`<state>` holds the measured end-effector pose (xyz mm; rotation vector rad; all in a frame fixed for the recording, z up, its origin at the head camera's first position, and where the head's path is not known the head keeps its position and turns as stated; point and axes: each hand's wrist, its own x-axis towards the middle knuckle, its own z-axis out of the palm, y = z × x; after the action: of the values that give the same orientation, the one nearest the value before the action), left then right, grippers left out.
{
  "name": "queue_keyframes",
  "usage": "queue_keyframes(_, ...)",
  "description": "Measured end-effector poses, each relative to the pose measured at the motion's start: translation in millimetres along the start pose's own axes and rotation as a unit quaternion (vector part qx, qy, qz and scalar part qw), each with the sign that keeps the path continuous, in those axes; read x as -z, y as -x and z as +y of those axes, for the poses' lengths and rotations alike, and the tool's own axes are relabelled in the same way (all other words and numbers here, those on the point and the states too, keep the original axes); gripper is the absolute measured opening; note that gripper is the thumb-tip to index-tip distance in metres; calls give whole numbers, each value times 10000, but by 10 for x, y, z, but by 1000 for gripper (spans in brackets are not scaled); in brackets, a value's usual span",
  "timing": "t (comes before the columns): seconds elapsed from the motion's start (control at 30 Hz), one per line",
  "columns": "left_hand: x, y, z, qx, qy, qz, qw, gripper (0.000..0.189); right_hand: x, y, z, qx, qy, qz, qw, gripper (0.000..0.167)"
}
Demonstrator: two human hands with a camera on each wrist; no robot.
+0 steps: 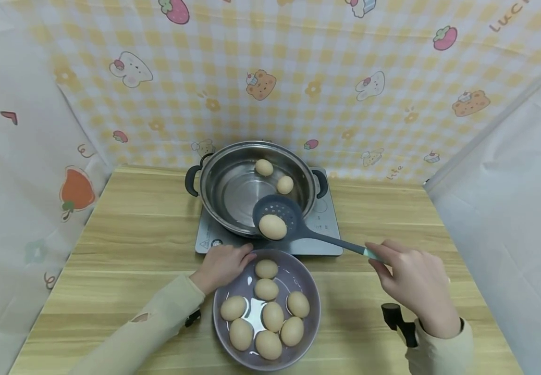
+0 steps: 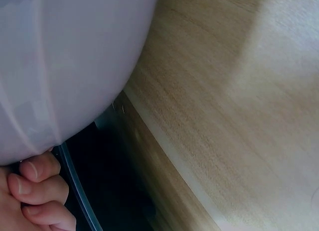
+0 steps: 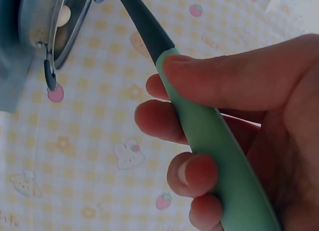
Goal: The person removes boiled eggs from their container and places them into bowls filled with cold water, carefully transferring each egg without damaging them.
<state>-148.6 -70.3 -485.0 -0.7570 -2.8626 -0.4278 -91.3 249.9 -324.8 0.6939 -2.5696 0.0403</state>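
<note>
My right hand (image 1: 413,281) grips the green handle (image 3: 212,126) of a dark grey slotted spoon (image 1: 333,240). One brown egg (image 1: 272,227) lies in the spoon's perforated head, which is over the front rim of a steel pot (image 1: 206,190). Two more eggs, one at the back (image 1: 263,167) and one at the right (image 1: 285,185), are inside the pot. Just in front stands a purple bowl (image 1: 315,328) with several eggs (image 1: 272,316). My left hand (image 1: 223,264) holds that bowl at its far left rim, fingers (image 2: 47,191) curled against its outer side.
Beneath the pot is a silver induction cooker (image 1: 331,229) on a wood-grain table (image 1: 144,219). Black side handles (image 1: 192,180) stick out from the pot. A yellow checked cloth (image 1: 298,62) covers the wall behind, and white sheets (image 1: 509,172) hang at both sides.
</note>
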Motion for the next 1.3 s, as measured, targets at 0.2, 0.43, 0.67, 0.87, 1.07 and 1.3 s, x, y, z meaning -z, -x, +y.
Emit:
queue_keyframes(0.2, 9, 5, 1, -30, 30, 68, 10000, 25, 51, 188, 36, -16, -134, 78, 9999, 29)
queue_keyframes(0.43, 10, 1, -5, -40, 7, 89, 10000, 24, -41, 397, 70, -100, -513, -186, 9985, 15)
queue_keyframes(0.67, 32, -11, 10, 24, 86, -110, 9999, 22, -167, 555, 50, -568, -619, -527, 9951, 28)
queue_keyframes(0.87, 37, -15, 17, 78, 65, -190, 9998, 22, -288, 634, 65, -987, -696, -710, 9901, 35)
queue_keyframes(1.07, 38, -14, 15, 26, 32, -174, 9998, 22, -380, 654, 88, -945, -620, -510, 9923, 37)
queue_keyframes(1.3, 47, -10, 15, 7, 39, -192, 9998, 22, -462, 647, 141, -665, -555, 166, 9961, 41)
